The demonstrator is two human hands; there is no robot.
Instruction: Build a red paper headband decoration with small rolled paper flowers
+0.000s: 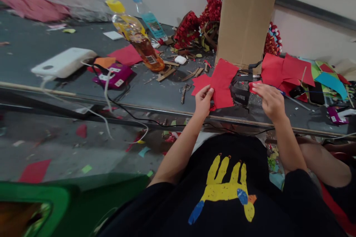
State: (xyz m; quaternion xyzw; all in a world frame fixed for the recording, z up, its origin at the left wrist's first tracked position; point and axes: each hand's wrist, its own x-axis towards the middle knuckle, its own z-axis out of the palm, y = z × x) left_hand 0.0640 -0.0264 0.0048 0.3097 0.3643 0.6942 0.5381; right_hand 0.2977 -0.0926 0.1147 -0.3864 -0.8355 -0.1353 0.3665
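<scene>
My left hand (pixel 204 100) pinches the lower left edge of a red sheet (pixel 224 81), with the thumb lying on top. Another red piece with a pointed edge (pixel 200 82) lies under that sheet. My right hand (pixel 270 100) is closed on a small red piece (pixel 254 86) held by its fingertips, apart from the sheet. Between the two hands lie black curved strips (pixel 240 90), partly beside the sheet's right edge. Whether the sheets are paper or felt I cannot tell.
A cardboard panel (pixel 247 18) stands behind. To the left are a yellow-capped bottle (pixel 136 37), a blue-capped bottle (pixel 151 20), a white power bank (pixel 63 61) and cables. On the right lie red sheets (pixel 289 68) and coloured scraps (pixel 332 81). Another person's leg (pixel 325 163) is at lower right.
</scene>
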